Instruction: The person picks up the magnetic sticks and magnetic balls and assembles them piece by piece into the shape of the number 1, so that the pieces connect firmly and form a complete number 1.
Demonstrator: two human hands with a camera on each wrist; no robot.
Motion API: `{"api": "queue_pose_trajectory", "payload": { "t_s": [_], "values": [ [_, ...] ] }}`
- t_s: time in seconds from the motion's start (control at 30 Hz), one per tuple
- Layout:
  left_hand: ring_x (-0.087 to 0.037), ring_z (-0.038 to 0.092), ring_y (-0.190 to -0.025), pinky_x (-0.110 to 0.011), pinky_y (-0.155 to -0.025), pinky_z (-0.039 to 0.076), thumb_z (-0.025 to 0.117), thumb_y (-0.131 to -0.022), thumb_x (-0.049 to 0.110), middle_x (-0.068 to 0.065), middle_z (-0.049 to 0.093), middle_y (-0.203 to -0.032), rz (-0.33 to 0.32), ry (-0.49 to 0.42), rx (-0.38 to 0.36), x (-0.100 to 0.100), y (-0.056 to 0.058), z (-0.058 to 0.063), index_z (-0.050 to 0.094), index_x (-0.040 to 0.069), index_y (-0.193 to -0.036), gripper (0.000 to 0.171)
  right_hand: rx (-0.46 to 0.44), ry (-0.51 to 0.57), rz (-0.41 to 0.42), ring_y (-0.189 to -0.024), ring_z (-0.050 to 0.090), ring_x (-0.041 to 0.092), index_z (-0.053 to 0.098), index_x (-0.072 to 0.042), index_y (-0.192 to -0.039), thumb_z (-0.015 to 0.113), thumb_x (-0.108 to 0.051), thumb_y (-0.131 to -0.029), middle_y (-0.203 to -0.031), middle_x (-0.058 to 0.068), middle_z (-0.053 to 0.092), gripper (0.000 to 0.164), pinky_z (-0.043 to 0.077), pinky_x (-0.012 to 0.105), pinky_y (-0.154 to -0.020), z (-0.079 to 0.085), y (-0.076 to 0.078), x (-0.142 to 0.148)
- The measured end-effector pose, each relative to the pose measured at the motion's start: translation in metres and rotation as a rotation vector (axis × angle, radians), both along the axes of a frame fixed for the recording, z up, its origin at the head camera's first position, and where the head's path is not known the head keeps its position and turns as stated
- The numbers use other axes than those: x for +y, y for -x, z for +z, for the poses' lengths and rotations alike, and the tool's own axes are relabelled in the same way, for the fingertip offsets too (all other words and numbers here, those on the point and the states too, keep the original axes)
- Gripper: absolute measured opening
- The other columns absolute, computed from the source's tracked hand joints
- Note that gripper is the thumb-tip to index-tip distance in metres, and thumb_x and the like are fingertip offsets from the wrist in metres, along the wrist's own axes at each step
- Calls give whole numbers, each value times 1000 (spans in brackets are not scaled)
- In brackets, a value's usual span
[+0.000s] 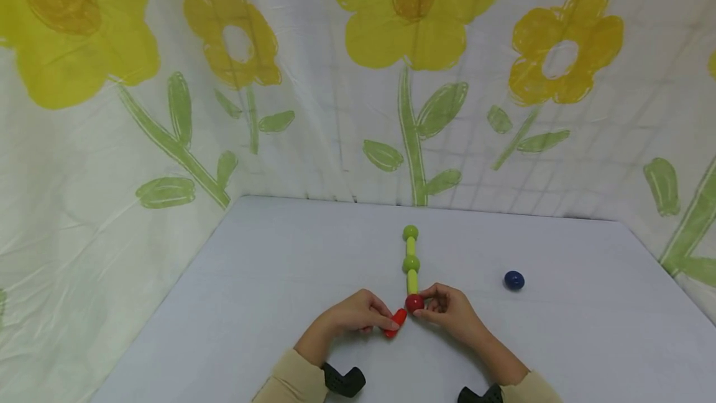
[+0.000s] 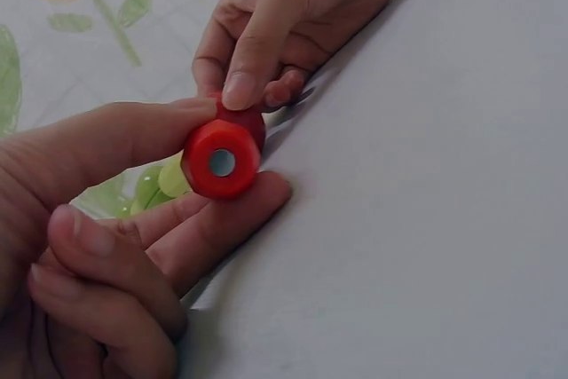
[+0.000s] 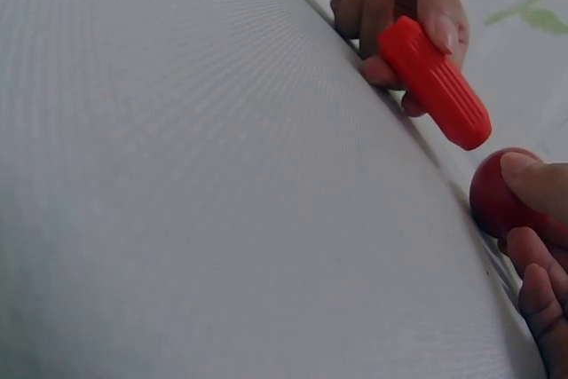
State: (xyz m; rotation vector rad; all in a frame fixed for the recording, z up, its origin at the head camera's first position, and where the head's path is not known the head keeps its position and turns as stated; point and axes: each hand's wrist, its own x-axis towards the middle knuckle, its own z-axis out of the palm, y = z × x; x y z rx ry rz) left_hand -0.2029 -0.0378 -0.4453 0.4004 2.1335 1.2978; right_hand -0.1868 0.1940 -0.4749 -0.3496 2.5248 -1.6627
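Observation:
My left hand (image 1: 360, 314) pinches a red ridged rod (image 1: 395, 323) between thumb and fingers; a round grey metal spot shows in its end (image 2: 222, 162) in the left wrist view. With thumb and fingertips, my right hand (image 1: 450, 310) grips a dark red ball (image 1: 414, 303). That ball sits at the near end of a straight chain: a yellow-green rod (image 1: 412, 281), a green ball (image 1: 411, 263), another yellow-green rod (image 1: 411, 246) and a green ball (image 1: 411, 232) at the far end. In the right wrist view, the red rod (image 3: 435, 84) points at the red ball (image 3: 501, 193), a small gap between them.
A dark blue ball (image 1: 514, 280) lies to the right on the white table (image 1: 268, 266). Behind the table hangs a pale curtain (image 1: 313, 160) printed with yellow flowers. Black wrist devices (image 1: 344, 381) sit at both cuffs.

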Motion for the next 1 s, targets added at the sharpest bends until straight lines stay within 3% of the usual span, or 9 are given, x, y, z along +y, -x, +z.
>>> {"api": "queue_pose_trajectory", "payload": {
  "t_s": [0.67,1.0],
  "values": [
    [-5,36,-40,-19,-41,28,74,-79,22,6,52,-52,34,-15,26,13,-5,-2,72,5,-78,17,-7,27,44,-65,55,4,62,3,-103,72,-18,-81,-88,9,65,32,47,19,-57,1,-1,3],
    [-5,47,-39,-18,-41,36,75,-78,21,4,55,-52,96,-40,23,30,-20,-5,69,5,-72,18,-1,56,62,-64,55,3,61,4,-104,71,-16,-82,-94,16,66,31,45,18,-55,1,-1,3]
  ]
}}
